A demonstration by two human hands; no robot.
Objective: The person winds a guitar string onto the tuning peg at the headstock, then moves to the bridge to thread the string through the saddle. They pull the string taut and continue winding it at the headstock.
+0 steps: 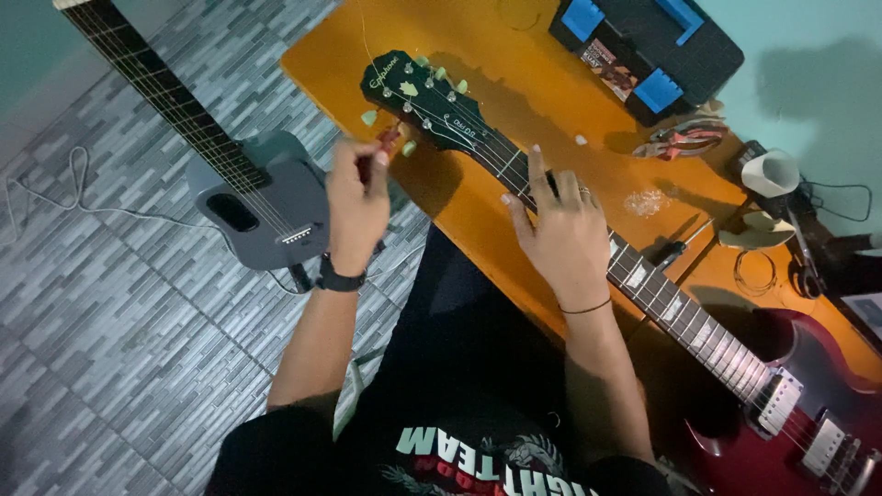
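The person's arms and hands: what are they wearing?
Both forearms are bare. The left hand has a black watch-like band at the wrist. The right hand has a thin dark cord bracelet at the wrist and a ring on one finger. Short black sleeves show at the bottom.

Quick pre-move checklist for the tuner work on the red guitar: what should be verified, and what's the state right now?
1. Left hand on tool: ok, it grips a small red-handled tool at the tuner pegs.
2. Right hand steadying neck: ok, fingers lie across the strings near the headstock.
3. Red guitar supported: ok, it lies flat on the orange table.
4. Tool seated on peg: cannot tell, blurred.
5. Pliers within reach: ok, on the table beside the black case.
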